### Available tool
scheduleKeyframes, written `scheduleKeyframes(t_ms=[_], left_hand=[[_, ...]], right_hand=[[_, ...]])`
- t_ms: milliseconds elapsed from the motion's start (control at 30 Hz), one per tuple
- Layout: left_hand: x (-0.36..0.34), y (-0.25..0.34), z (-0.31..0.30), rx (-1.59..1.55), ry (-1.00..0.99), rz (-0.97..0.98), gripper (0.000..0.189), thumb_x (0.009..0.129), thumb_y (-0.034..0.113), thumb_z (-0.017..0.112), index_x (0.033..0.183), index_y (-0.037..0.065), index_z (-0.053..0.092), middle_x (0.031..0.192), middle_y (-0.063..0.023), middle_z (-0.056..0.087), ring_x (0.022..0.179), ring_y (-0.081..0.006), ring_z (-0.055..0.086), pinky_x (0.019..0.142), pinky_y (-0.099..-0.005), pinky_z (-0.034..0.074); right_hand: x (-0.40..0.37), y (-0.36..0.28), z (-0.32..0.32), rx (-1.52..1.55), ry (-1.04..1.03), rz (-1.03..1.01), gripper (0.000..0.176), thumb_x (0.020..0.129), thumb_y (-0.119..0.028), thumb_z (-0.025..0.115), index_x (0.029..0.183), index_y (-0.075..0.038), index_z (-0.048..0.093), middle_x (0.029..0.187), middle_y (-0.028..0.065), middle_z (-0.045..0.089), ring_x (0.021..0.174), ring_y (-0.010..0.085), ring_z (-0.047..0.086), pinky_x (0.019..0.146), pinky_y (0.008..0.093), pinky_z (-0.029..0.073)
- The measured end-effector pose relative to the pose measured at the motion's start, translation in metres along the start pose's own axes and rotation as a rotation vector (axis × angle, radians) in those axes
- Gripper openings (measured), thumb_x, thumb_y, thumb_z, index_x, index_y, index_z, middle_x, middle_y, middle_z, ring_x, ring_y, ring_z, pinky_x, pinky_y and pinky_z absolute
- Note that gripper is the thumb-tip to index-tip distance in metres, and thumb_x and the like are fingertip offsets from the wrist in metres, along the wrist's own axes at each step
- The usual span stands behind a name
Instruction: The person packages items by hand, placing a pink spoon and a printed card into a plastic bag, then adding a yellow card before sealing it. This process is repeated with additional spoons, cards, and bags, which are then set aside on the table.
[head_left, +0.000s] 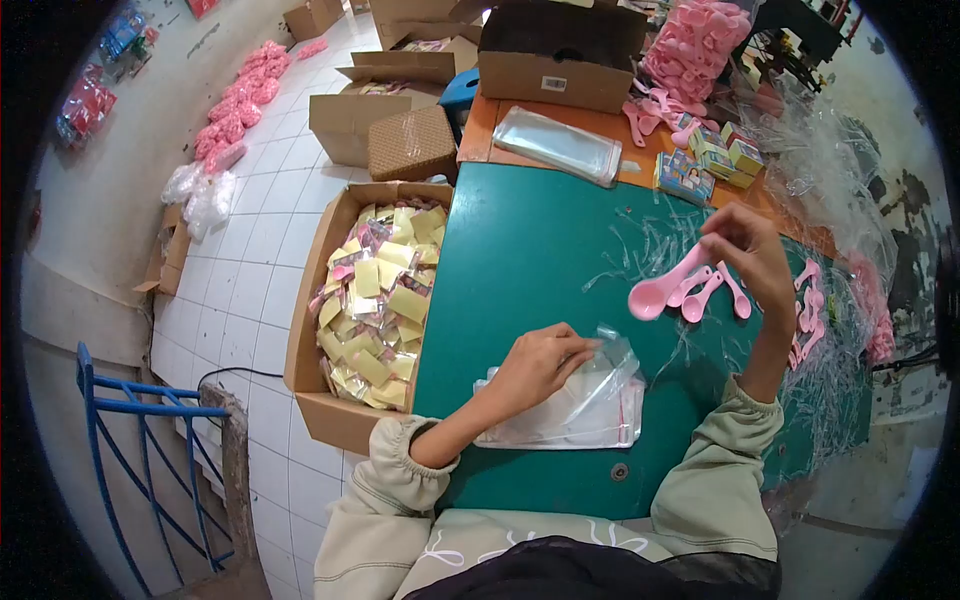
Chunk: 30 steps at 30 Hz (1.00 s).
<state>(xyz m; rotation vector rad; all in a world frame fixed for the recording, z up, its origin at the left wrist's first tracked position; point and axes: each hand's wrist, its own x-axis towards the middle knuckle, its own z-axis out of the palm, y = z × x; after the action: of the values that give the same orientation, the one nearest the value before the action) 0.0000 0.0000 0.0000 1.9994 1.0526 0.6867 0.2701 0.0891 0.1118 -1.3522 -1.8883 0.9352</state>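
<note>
Green tabletop (pixel 530 230) — right hand (pixel 745 250) pinches pink spoons (pixel 655 296).

The right hand (pixel 752 250) hides the handle end of the large pink plastic spoon (pixel 655 292), whose bowl and handle partly cover the smaller pink spoons (pixel 701 300). The left hand (pixel 545 362) covers part of the stacked clear plastic bags (pixel 560 430); their number cannot be told. Print on the small yellow-and-blue boxes (pixel 684 178) and the white barcode label (pixel 554 84) is too small to read. The brown woven box (pixel 412 143) hides part of the blue object (pixel 460 92). The top edge cuts off the bulging bag of pink spoons (pixel 695 45); the bottom edge, the black cloth (pixel 570 575).
</note>
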Motion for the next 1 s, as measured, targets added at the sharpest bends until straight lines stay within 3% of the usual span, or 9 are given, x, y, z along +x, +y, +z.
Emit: scheduleKeyframes(t_ms=[167,300,400,467,567,600,700,833,1000], left_hand=[[-0.002,-0.006,-0.003,-0.295,0.025,-0.156,0.028,0.092,0.018,0.05,0.114,0.004,0.062,0.078,-0.0079,0.069,0.065,-0.0152,0.064,0.063,-0.0284,0.05],[0.001,-0.004,-0.01,-0.367,0.003,-0.219,0.03,0.094,0.019,0.048,0.115,0.002,0.06,0.085,-0.0076,0.069,0.075,-0.013,0.064,0.067,-0.0267,0.05],[0.001,-0.006,-0.016,-0.391,0.008,-0.217,0.03,0.094,0.02,0.048,0.114,0.001,0.06,0.096,-0.0084,0.067,0.087,-0.0134,0.063,0.072,-0.0265,0.05],[0.0,-0.017,-0.014,-0.495,0.081,-0.166,0.029,0.094,0.02,0.049,0.114,0.001,0.061,0.103,-0.0087,0.065,0.093,-0.0141,0.061,0.075,-0.0272,0.049],[0.0,-0.014,-0.022,-0.657,0.2,-0.19,0.026,0.092,0.018,0.05,0.108,0.002,0.064,0.101,-0.0091,0.066,0.085,-0.0144,0.063,0.074,-0.0276,0.049],[0.0,-0.014,-0.027,-0.738,0.163,-0.25,0.028,0.093,0.018,0.052,0.115,0.002,0.059,0.107,-0.0089,0.064,0.094,-0.0144,0.061,0.076,-0.026,0.049],[-0.002,-0.013,-0.035,-0.954,0.178,-0.249,0.03,0.091,0.015,0.056,0.116,0.0,0.056,0.102,-0.0112,0.065,0.091,-0.0131,0.062,0.074,-0.0231,0.049],[-0.001,-0.014,-0.04,-0.93,0.159,-0.272,0.032,0.087,0.012,0.061,0.116,-0.002,0.055,0.097,-0.012,0.067,0.087,-0.0119,0.063,0.073,-0.0218,0.048],[0.001,-0.009,-0.04,-0.948,0.098,-0.276,0.035,0.085,0.012,0.064,0.115,-0.003,0.055,0.098,-0.0121,0.067,0.086,-0.0114,0.063,0.072,-0.0222,0.048]], right_hand=[[-0.005,-0.025,0.049,-0.238,-0.273,0.015,0.013,0.077,-0.007,0.067,0.081,0.0,0.057,0.068,0.0085,0.064,0.058,0.0136,0.061,0.054,0.0266,0.045],[-0.008,-0.024,0.063,-0.374,-0.235,-0.047,0.017,0.072,-0.005,0.069,0.079,0.001,0.054,0.065,0.0145,0.061,0.059,0.0266,0.061,0.054,0.032,0.045],[-0.007,-0.013,0.068,-0.413,-0.143,-0.148,0.019,0.072,-0.004,0.07,0.077,0.002,0.053,0.061,0.0122,0.058,0.052,0.0191,0.056,0.049,0.0294,0.041],[-0.006,-0.009,0.07,-0.431,-0.12,-0.155,0.019,0.071,-0.004,0.071,0.077,0.001,0.053,0.062,0.0129,0.058,0.053,0.021,0.056,0.05,0.0299,0.041],[-0.007,-0.016,0.07,-0.452,-0.146,-0.085,0.016,0.073,-0.004,0.068,0.079,0.002,0.054,0.067,0.0151,0.06,0.059,0.0274,0.059,0.054,0.033,0.043],[-0.007,-0.02,0.07,-0.457,-0.163,-0.051,0.015,0.074,-0.005,0.066,0.08,0.002,0.054,0.069,0.016,0.061,0.062,0.0301,0.061,0.056,0.0344,0.044],[-0.006,-0.027,0.061,-0.319,-0.11,-0.092,0.013,0.078,-0.006,0.064,0.082,0.002,0.054,0.068,0.0151,0.061,0.061,0.0235,0.061,0.057,0.0311,0.045],[-0.004,-0.038,0.062,-0.249,0.35,-0.189,0.01,0.083,-0.007,0.062,0.087,0.0,0.057,0.071,0.0107,0.063,0.063,0.0135,0.061,0.06,0.0266,0.046],[-0.007,-0.04,0.076,-0.027,0.349,-0.194,0.01,0.083,-0.005,0.062,0.089,0.0,0.057,0.076,0.0049,0.062,0.069,0.0093,0.059,0.061,0.0235,0.047]])
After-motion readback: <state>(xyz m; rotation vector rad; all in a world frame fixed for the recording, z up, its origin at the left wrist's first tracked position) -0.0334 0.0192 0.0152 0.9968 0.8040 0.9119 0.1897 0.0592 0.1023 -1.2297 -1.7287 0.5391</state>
